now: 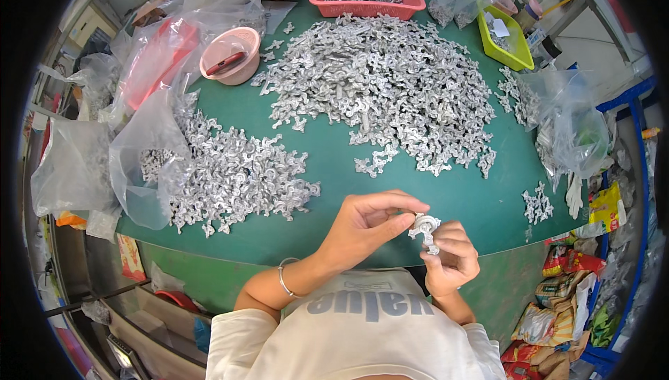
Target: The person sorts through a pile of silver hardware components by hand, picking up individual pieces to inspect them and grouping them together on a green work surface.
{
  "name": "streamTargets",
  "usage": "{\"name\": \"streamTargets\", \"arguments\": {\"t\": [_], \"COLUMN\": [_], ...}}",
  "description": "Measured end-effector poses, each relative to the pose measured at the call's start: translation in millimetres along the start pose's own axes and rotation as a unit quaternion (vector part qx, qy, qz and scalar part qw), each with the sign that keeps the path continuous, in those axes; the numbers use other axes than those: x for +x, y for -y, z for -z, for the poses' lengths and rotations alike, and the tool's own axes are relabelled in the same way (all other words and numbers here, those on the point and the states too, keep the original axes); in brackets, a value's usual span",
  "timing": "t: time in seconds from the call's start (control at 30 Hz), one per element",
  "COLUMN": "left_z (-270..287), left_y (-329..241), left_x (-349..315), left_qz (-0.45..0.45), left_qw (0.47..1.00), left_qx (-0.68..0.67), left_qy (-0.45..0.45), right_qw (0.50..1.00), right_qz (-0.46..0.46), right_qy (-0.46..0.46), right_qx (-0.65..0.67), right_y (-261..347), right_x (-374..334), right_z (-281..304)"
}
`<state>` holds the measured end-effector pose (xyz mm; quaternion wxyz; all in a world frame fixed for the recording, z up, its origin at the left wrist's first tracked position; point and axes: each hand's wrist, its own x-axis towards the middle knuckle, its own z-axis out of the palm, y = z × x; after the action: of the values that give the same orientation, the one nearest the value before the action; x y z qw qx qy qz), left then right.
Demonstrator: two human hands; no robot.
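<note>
Between my hands, just past the table's near edge, is a small silver-grey metal casting (424, 229) with a rounded top and short arms. My right hand (453, 261) pinches its lower end between thumb and curled fingers. At its upper left, the thumb and forefinger of my left hand (376, 223) close on the rounded part; whether they hold a second small piece there is hidden. A large heap of similar metal castings (390, 87) covers the middle of the green table (334, 171). Another pile of castings (240, 178) lies to the left, nearer me.
At the back stand a red basket (367, 9) with small metal parts and a yellow-green basket (505, 49). A pink bowl (231, 66) with a red object across it sits back left. Plastic bags (143, 164) crowd the left side. A small casting cluster (537, 203) lies right.
</note>
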<state>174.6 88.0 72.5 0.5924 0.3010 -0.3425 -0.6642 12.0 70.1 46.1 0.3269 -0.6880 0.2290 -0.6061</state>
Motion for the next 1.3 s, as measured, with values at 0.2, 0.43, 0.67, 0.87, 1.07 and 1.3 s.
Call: {"name": "streamTargets", "arguments": {"t": [0.2,0.43,0.67,0.87,1.07,1.3], "left_z": [-1,0,1,3,30,82], "left_y": [-3,-3,-6,13,51,72], "left_x": [0,0,2,7,15,41], "left_qz": [0.003,-0.002,0.023,-0.002,-0.140,-0.070], "left_qw": [1.000,1.000,1.000,0.962,0.871,0.663], "left_qx": [-0.016,-0.011,0.001,0.270,0.446,0.721], "left_qy": [0.012,0.015,0.017,0.041,-0.152,-0.190], "right_qw": [1.000,1.000,0.996,0.907,0.727,0.652], "right_qz": [0.001,-0.008,-0.069,-0.372,-0.558,-0.558], "right_qy": [-0.009,-0.006,0.005,-0.004,-0.053,-0.145], "right_qx": [-0.002,-0.002,0.059,0.196,0.397,0.492], "right_y": [-1,0,-5,-4,-43,-55], "right_x": [-2,-3,-5,8,-3,-4], "right_z": [-1,-2,2,-1,17,11]}}
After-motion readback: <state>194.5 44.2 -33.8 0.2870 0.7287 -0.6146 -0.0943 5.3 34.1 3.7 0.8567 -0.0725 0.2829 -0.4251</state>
